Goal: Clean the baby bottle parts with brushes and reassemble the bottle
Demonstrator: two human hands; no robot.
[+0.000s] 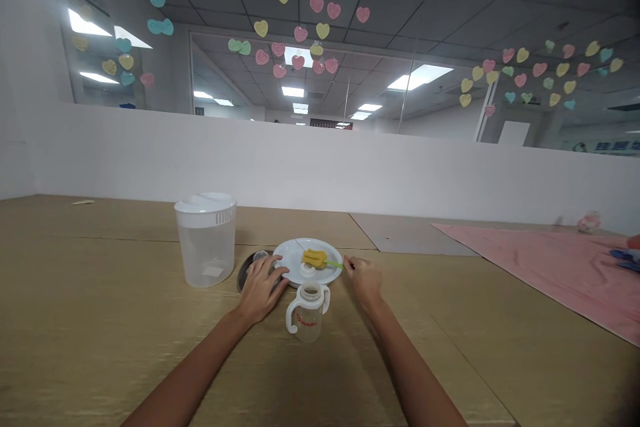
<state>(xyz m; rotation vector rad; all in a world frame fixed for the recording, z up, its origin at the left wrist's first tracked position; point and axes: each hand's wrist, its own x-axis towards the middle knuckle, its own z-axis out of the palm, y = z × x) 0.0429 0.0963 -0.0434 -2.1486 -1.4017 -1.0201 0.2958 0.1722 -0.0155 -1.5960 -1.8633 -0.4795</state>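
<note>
A white plate lies on the table, with a yellow sponge-like brush head and a small white ring on it. My right hand is closed on the brush's green handle at the plate's right edge. My left hand rests with fingers spread over a dark round dish and reaches the plate's left rim; its palm side is hidden. A clear bottle with two white handles and red print stands upright and uncapped in front of the plate, between my forearms.
A translucent bucket with a white lid stands left of the dish. A pink cloth covers the right side, with a blue item at the frame's edge. A white wall runs behind the table.
</note>
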